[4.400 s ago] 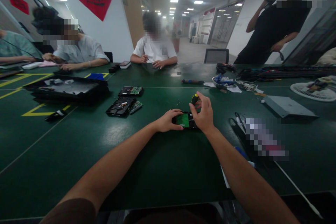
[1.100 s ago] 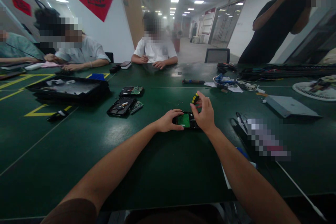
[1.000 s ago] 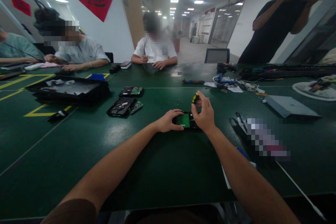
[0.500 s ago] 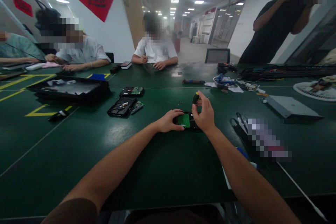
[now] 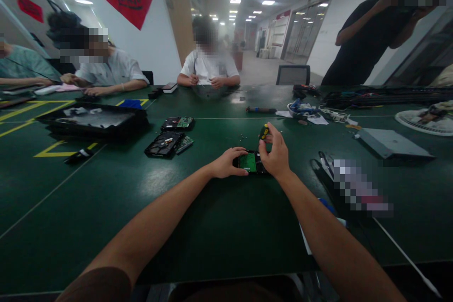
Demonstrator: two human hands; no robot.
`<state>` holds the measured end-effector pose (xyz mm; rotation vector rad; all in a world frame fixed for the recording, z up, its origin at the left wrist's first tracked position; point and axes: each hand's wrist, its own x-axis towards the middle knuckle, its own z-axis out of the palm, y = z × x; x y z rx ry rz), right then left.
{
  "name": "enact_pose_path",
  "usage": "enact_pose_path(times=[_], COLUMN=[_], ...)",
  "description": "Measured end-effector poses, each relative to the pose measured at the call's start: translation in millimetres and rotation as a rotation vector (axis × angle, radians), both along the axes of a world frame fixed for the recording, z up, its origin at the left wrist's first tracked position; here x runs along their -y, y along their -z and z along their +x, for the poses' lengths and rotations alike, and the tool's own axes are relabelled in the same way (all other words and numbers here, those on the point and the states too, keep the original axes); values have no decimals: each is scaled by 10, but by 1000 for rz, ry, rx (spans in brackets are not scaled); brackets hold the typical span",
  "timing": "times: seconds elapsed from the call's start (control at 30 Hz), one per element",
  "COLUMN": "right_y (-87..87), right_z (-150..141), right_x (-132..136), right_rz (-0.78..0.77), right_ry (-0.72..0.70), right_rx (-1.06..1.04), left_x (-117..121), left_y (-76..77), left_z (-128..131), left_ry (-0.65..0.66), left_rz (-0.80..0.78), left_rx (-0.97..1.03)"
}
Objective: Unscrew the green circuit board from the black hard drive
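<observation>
A hard drive (image 5: 252, 162) with a green circuit board lies flat on the dark green table in front of me. My left hand (image 5: 230, 162) grips its left end, thumb on the near edge and fingers on the far edge. My right hand (image 5: 274, 153) is closed round the green and yellow handle of a screwdriver (image 5: 264, 131), held upright over the drive's right part. The screwdriver's tip is hidden behind the hand. Several small screws (image 5: 242, 137) lie on the table just beyond the drive.
Another hard drive (image 5: 177, 123) and an opened drive case (image 5: 164, 144) with a loose circuit board (image 5: 185, 144) lie to the left. Farther left stands a black tray (image 5: 95, 120). A dark cylindrical tool (image 5: 261, 110) lies ahead, a grey metal box (image 5: 394, 143) to the right. People sit across the table.
The screwdriver handle has turned slightly in my right hand, showing more yellow. My left hand and the drive stay in place. The standing person at the right has shifted a little left.
</observation>
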<state>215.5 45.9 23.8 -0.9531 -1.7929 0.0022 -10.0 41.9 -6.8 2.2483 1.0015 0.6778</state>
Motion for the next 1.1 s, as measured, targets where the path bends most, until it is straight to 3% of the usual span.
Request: enact_pose_path(times=[1.1], right_y=[18], right_z=[20], right_x=[-24], right_rz=[-2], right_ry=[20], right_rx=[-18], left_x=[-8], left_y=[-7], left_z=[-8], left_ry=[0], left_rz=[-11], left_rx=[-31])
